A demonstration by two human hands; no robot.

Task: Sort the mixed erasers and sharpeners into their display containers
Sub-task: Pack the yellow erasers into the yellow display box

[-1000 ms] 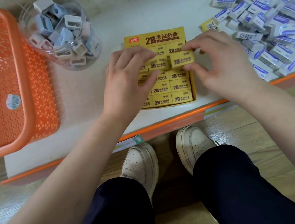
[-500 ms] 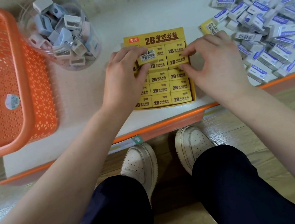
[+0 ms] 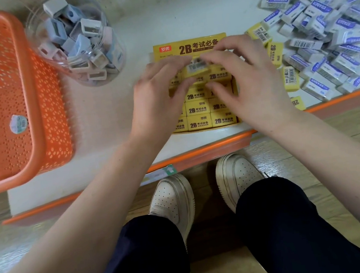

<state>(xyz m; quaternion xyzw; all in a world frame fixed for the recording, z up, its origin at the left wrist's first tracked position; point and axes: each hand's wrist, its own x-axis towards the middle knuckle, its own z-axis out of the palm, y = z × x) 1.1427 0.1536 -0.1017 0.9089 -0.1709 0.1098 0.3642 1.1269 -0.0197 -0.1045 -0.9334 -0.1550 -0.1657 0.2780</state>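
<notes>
A yellow 2B display box (image 3: 188,45) lies on the white shelf, filled with rows of yellow erasers (image 3: 198,109). My left hand (image 3: 158,99) pinches a yellow eraser (image 3: 197,68), barcode side up, over the box's upper rows. My right hand (image 3: 250,80) hovers over the box's right side, its curled fingertips touching the same eraser. A few loose yellow erasers (image 3: 290,78) lie to the right, beside a heap of white and blue erasers (image 3: 327,36).
A clear round jar (image 3: 79,40) holding several pastel sharpeners lies tilted at the back left. An orange perforated basket (image 3: 8,103) fills the left side. The shelf's orange front edge (image 3: 198,154) runs just above my shoes on the wooden floor.
My right hand has let go of the eraser it set into the box and moved left onto the barcode-up eraser held by my left hand. More loose yellow erasers now show at right.
</notes>
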